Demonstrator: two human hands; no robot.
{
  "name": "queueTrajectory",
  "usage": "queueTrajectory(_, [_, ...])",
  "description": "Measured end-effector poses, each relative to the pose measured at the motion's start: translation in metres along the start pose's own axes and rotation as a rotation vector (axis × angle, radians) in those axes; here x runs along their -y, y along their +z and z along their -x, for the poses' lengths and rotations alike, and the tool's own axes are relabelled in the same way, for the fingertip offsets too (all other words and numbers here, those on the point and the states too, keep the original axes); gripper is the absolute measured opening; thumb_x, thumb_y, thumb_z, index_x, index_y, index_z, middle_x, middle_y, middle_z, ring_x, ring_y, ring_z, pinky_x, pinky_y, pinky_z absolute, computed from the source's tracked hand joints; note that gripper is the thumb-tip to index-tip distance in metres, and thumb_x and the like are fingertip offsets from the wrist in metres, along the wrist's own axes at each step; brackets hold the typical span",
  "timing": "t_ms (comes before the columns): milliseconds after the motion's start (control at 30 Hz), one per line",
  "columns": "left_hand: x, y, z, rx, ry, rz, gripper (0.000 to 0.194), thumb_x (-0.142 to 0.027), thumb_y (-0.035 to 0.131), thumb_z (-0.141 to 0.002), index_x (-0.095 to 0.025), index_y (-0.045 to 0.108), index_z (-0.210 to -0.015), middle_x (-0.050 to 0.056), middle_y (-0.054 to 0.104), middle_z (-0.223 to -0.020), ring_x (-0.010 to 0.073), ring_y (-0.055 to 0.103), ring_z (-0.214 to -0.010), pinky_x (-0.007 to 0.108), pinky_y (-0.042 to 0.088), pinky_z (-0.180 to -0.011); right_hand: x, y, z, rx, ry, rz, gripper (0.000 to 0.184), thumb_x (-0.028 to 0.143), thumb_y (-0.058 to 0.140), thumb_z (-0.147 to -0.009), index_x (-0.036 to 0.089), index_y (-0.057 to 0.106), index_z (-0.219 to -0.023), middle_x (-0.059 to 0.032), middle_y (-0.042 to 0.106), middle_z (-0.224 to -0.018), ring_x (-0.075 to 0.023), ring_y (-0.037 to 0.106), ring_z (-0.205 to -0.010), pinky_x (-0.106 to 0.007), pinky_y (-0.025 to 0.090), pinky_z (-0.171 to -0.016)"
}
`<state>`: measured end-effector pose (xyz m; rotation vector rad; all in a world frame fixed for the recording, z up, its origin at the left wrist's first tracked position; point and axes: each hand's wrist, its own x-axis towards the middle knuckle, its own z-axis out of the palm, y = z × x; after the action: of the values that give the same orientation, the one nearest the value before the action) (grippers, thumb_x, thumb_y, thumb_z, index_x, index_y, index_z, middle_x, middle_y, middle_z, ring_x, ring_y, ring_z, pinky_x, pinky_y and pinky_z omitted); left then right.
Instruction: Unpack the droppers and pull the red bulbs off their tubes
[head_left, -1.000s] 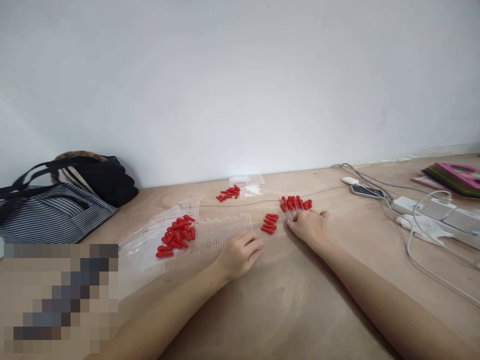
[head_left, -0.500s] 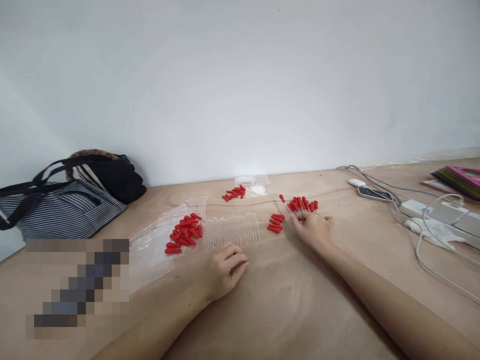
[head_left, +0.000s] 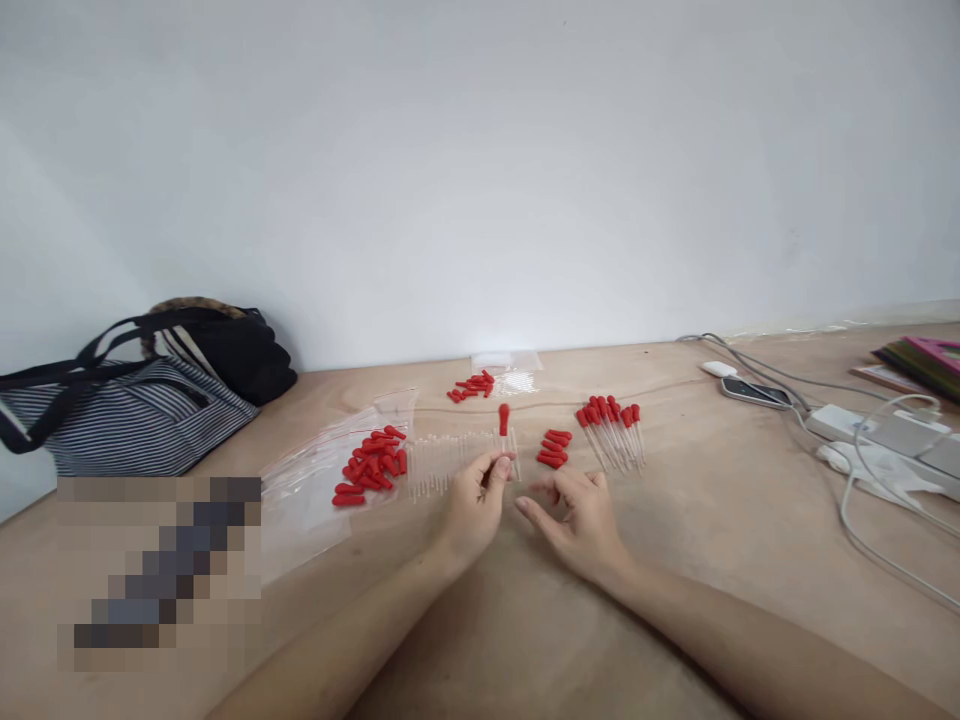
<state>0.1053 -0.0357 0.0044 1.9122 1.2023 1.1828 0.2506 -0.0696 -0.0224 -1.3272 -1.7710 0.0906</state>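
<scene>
My left hand [head_left: 475, 495] pinches a clear dropper with a red bulb [head_left: 504, 425], held upright over the row of bare glass tubes [head_left: 450, 455]. My right hand [head_left: 577, 510] hovers just right of it, fingers loosely curled, holding nothing. A small heap of loose red bulbs [head_left: 555, 448] lies just beyond my right hand. A fan of finished droppers with red bulbs [head_left: 611, 425] lies further right. More red bulbs [head_left: 371, 465] sit on a clear plastic bag [head_left: 315, 490] to the left.
A third bunch of red bulbs [head_left: 471, 386] and a small clear bag [head_left: 510, 365] lie near the wall. A striped tote [head_left: 127, 420] and black bag [head_left: 232, 350] stand left. A phone [head_left: 754, 392], power strip [head_left: 885, 430] and cables [head_left: 862, 510] lie right.
My right hand left the fan of finished droppers and drew back toward me. My left hand picked up a dropper with a red bulb and raised it.
</scene>
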Motion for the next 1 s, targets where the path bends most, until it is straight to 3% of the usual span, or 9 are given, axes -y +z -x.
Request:
queueTrajectory(100, [-0.003,-0.023,0.002,0.065,0.289,-0.404,0.025,-0.025,0.039,-0.088,-0.018,0.063,-0.09,0.004,0.063,-0.074,0.0179,0.054,-0.074,0.03,0.036,-0.069,-0.01,-0.008,-0.005,-0.132,-0.081,0.071,0.044,0.049,0.052,-0.077,0.017,0.052,-0.108,-0.0079,0.061,-0.092,-0.0179,0.054,-0.079,-0.032,0.031,-0.071])
queueTrajectory(167, [0.002,-0.032,0.007,0.067,0.457,-0.643,0.023,-0.02,0.041,-0.087,-0.02,0.064,-0.086,0.003,0.064,-0.073,0.0178,0.052,-0.073,0.032,0.03,-0.069,-0.014,-0.011,-0.008,-0.117,-0.209,0.139,0.052,0.049,0.052,-0.077,0.016,0.048,-0.116,-0.0119,0.058,-0.104,-0.0216,0.053,-0.091,-0.035,0.031,-0.077])
queueTrajectory(233, [0.01,-0.035,0.015,0.062,0.566,-0.771,0.021,-0.019,0.042,-0.087,-0.02,0.063,-0.084,0.002,0.064,-0.072,0.0165,0.05,-0.07,0.033,0.026,-0.069,-0.016,-0.01,-0.009,-0.02,-0.338,0.172,0.05,0.048,0.052,-0.077,0.017,0.05,-0.116,-0.0112,0.058,-0.105,-0.0227,0.051,-0.095,-0.038,0.029,-0.083])
queueTrajectory(333, [0.024,-0.031,0.025,0.078,0.654,-0.804,0.02,-0.02,0.042,-0.088,-0.02,0.062,-0.083,0.001,0.063,-0.072,0.015,0.048,-0.068,0.033,0.024,-0.07,-0.016,-0.002,-0.008,0.087,-0.46,0.164,0.027,0.041,0.053,-0.079,0.023,0.061,-0.099,-0.0038,0.064,-0.087,-0.0189,0.051,-0.088,-0.041,0.022,-0.089])
queueTrajectory(433, [0.03,-0.028,0.03,0.071,0.685,-0.777,0.021,-0.021,0.041,-0.09,-0.02,0.061,-0.082,0.0,0.061,-0.068,0.0143,0.047,-0.067,0.032,0.024,-0.069,-0.017,0.006,-0.005,0.089,-0.512,0.181,0.014,0.033,0.054,-0.081,0.025,0.066,-0.083,0.0014,0.062,-0.066,-0.0146,0.051,-0.077,-0.04,0.019,-0.09])
queueTrajectory(567, [0.027,-0.029,0.032,0.068,0.68,-0.787,0.024,-0.022,0.04,-0.09,-0.02,0.06,-0.077,-0.001,0.058,-0.062,0.0139,0.046,-0.064,0.033,0.022,-0.069,-0.019,0.007,-0.003,0.066,-0.508,0.178,0.016,0.035,0.056,-0.081,0.025,0.067,-0.076,0.0027,0.056,-0.055,-0.013,0.048,-0.07,-0.039,0.021,-0.087])
queueTrajectory(1000, [0.025,-0.027,0.033,0.052,0.653,-0.84,0.027,-0.019,0.04,-0.088,-0.018,0.057,-0.066,0.0,0.054,-0.061,0.0147,0.043,-0.064,0.034,0.021,-0.07,-0.017,0.004,-0.002,-0.05,-0.552,0.203,0.017,0.028,0.053,-0.082,0.022,0.064,-0.07,0.0034,0.054,-0.053,-0.0124,0.049,-0.069,-0.039,0.022,-0.089])
